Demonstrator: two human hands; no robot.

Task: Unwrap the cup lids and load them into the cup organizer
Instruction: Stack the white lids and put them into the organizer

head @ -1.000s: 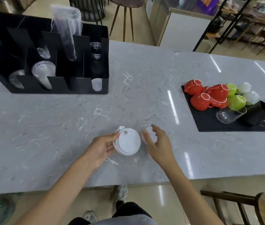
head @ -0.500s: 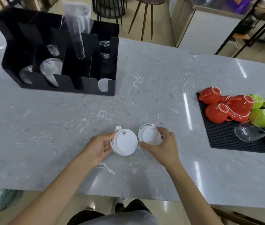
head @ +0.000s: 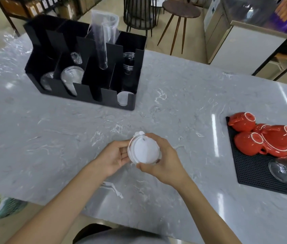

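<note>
white lids (head: pixel 144 152), both hands gripping

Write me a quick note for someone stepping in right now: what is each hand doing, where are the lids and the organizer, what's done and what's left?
Left hand: grip on the left edge of the white lid stack.
Right hand: fingers curled round the stack's right side and bottom.
The stack is held above the marble counter, unwrapped as far as I can tell.
Black cup organizer: far left on the counter, with a white lid in its front right slot.
Done: lids gathered into one stack.
Left: carry it to the organizer and load it.
</note>
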